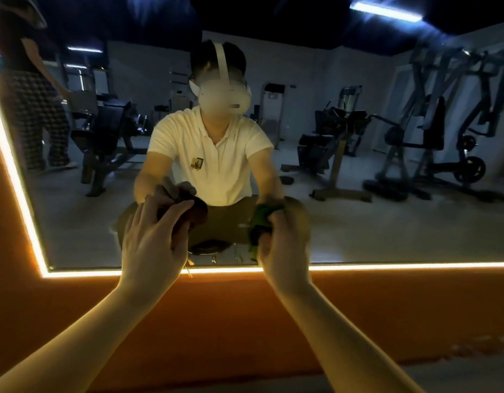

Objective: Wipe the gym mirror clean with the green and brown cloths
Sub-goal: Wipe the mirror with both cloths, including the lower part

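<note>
The gym mirror point(358, 231) fills the wall ahead, edged by a glowing light strip. My left hand point(153, 239) presses the brown cloth point(195, 212) against the lower glass with its fingers spread and nearly straight. My right hand point(285, 239) grips the bunched green cloth point(260, 219) against the glass a little to the right, fingers curled round it. Both hands sit just above the mirror's bottom edge. The cloths are partly hidden behind my fingers.
The light strip point(415, 266) runs along the mirror's bottom and left edge, with an orange wall point(245, 321) below. The mirror reflects my seated figure, gym machines point(432, 154) at right and left, and another person's legs point(38, 123) at far left.
</note>
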